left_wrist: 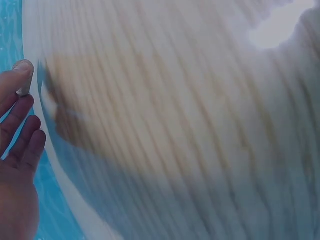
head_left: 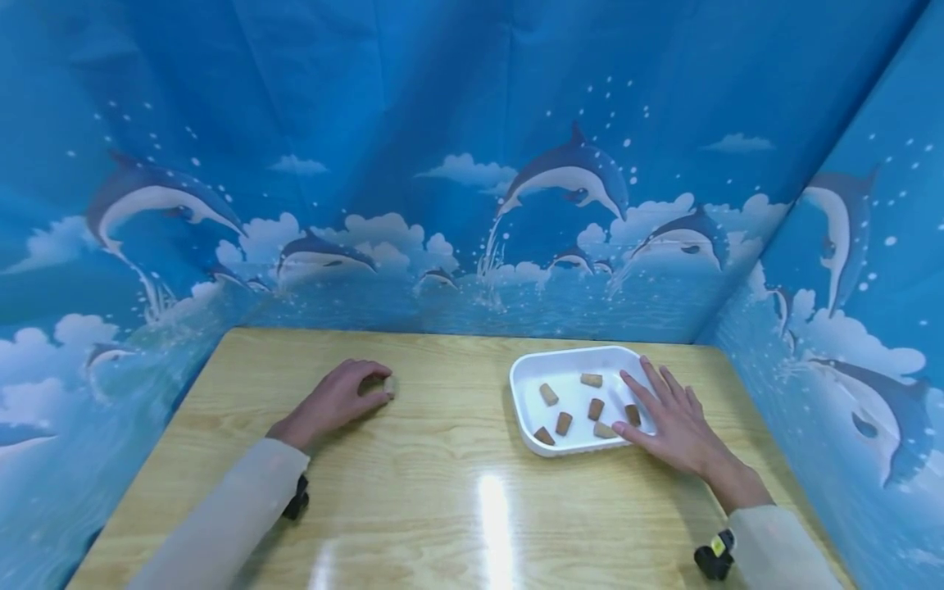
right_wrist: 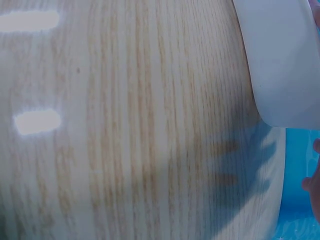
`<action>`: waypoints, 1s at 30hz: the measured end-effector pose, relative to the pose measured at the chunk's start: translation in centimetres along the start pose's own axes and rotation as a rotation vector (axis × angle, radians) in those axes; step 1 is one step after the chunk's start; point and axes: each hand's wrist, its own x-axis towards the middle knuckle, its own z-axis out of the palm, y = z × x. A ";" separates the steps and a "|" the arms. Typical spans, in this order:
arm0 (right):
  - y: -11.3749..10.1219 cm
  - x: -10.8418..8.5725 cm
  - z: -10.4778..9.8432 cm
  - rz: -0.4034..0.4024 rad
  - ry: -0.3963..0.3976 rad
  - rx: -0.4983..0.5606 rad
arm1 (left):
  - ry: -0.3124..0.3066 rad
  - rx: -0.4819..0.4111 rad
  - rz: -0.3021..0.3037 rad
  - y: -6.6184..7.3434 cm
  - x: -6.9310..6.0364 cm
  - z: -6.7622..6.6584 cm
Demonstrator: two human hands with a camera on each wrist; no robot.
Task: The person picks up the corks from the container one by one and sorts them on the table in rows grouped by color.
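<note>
On the left side of the table, my left hand (head_left: pixel 339 401) pinches a small light tan cork (head_left: pixel 389 387) between thumb and fingertips. The left wrist view catches that cork (left_wrist: pixel 26 86) at its left edge, partly covered by the thumb. My right hand (head_left: pixel 682 430) is spread with fingers apart over the right side of a white tray (head_left: pixel 531 389). Inside the tray lie several corks, some light tan like one cork (head_left: pixel 549 394) and some darker brown like another cork (head_left: pixel 596 409). The right hand's fingers partly cover the tray's right rim.
A wood-grain table (head_left: pixel 442 434) carries the tray right of centre, with bright glare near the front. Blue dolphin-printed curtains (head_left: pixel 442 164) enclose the back and sides. In the right wrist view the tray's outer wall (right_wrist: pixel 285 65) fills the upper right.
</note>
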 end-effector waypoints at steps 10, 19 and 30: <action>0.2 0.1 0.2 -0.005 0.005 0.006 | -0.033 0.032 0.015 -0.4 0.0 -0.1; 0.1 0.0 0.0 -0.009 0.005 0.011 | -0.037 0.042 0.014 -0.5 0.0 0.1; 0.1 -0.1 0.0 -0.006 0.004 0.019 | -0.031 0.028 0.004 -0.8 0.0 0.4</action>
